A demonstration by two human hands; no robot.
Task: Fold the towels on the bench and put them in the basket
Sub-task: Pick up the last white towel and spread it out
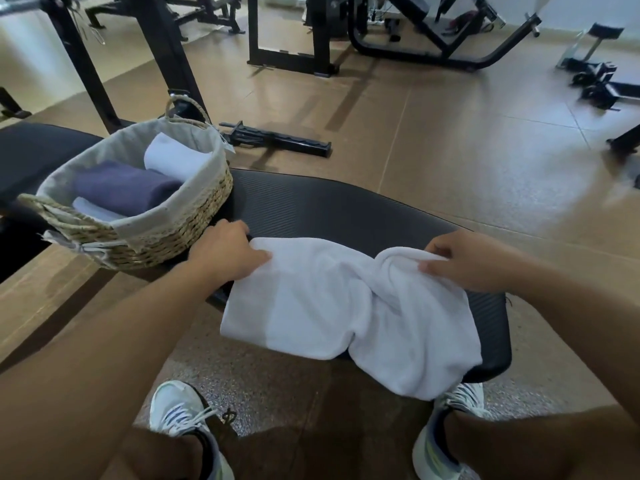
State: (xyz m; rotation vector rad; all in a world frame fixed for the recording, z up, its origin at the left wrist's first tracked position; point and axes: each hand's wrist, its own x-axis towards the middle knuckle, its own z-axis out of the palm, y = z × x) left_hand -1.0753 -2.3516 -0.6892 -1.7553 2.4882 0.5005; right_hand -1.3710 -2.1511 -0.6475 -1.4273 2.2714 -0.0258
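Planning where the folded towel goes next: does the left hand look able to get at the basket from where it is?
Probably yes. The left hand grips the white towel right beside the basket, whose open top faces up with nothing between them.

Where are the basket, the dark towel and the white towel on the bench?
basket point(180, 233): head view, woven side wall.
dark towel point(124, 190): head view, middle of the roll inside the basket.
white towel point(311, 306): head view, flat middle part on the bench.
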